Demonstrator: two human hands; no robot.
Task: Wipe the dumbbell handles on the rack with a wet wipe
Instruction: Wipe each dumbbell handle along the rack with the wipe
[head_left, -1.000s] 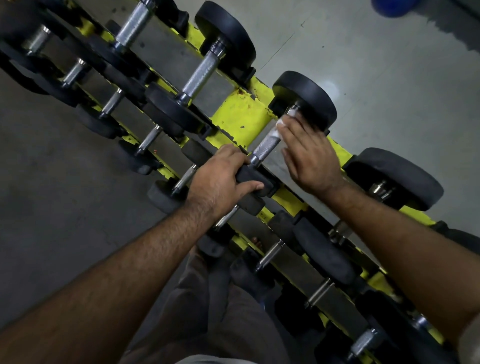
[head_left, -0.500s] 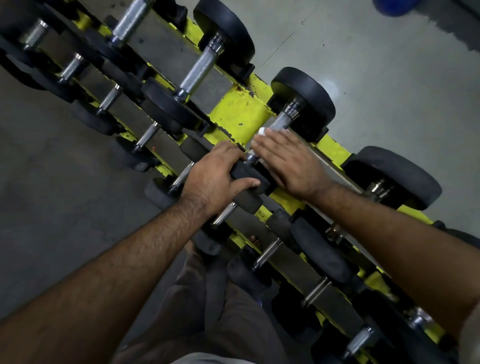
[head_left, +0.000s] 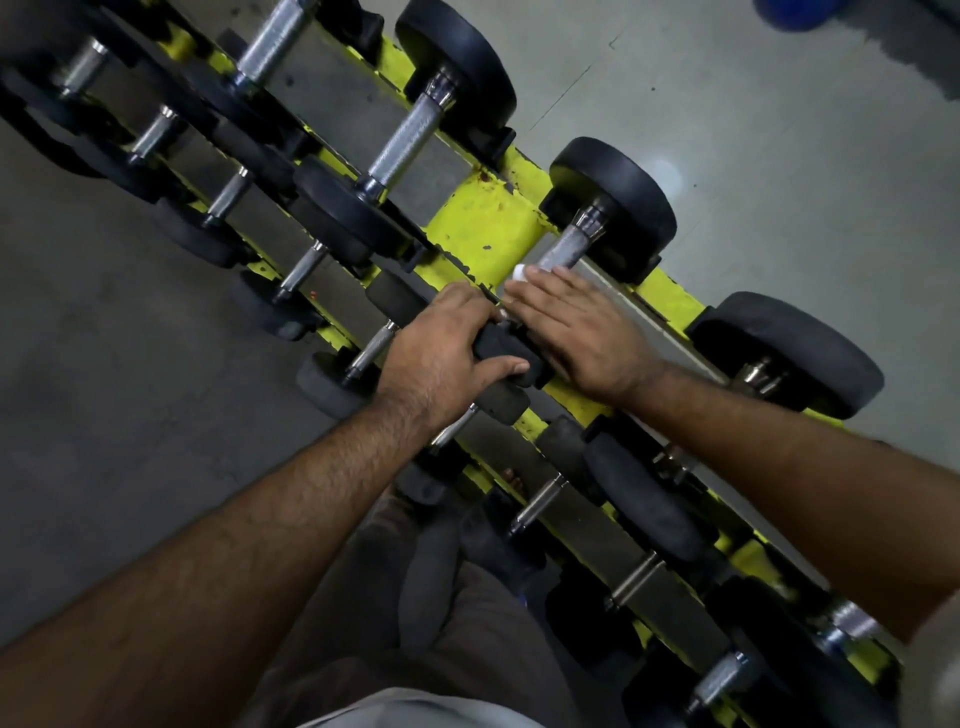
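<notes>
Frame centre: right hand lies flat-fingered, pressing white wipe on dumbbell handle; left hand grips black dumbbell head; yellow rack.

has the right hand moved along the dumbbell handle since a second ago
Yes. The right hand slid down the handle, away from the far weight head, toward the left hand.

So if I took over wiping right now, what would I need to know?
Left hand: grips the near black end of the dumbbell being wiped, steadying it.
Right hand: lies over the wet wipe on the near half of that handle.
Done: cannot tell which handles are clean.
Left: the far part of this handle, then the others on the yellow rack.
</notes>
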